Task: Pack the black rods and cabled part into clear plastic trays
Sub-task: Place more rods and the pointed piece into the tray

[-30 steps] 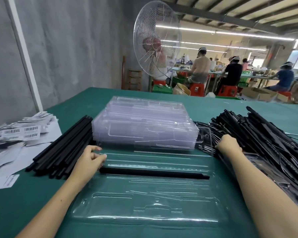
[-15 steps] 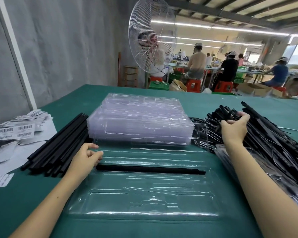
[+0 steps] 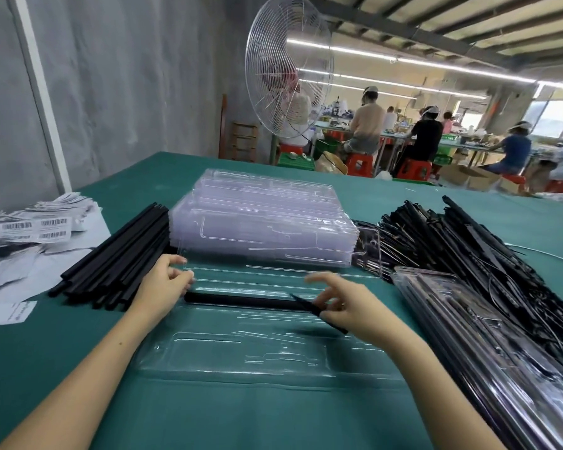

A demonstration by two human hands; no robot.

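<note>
An open clear plastic tray (image 3: 241,355) lies on the green table in front of me. One black rod (image 3: 241,300) lies across its upper groove. My left hand (image 3: 163,287) rests on the rod's left end and the tray's left edge. My right hand (image 3: 348,306) hovers over the tray's right side, pinching a thin black cabled part (image 3: 322,315) that is blurred by motion. A bundle of black rods (image 3: 117,254) lies to the left. A heap of black cabled parts (image 3: 468,241) lies to the right.
A stack of empty clear trays (image 3: 264,222) stands behind the open one. Packed trays (image 3: 488,339) pile up at the near right. Barcode labels and papers (image 3: 30,235) lie at the far left. A large fan (image 3: 290,76) stands beyond the table, with seated workers behind it.
My right hand left the heap of cabled parts and came back over the open tray with one black part in it. My left hand stayed at the rod's left end.
</note>
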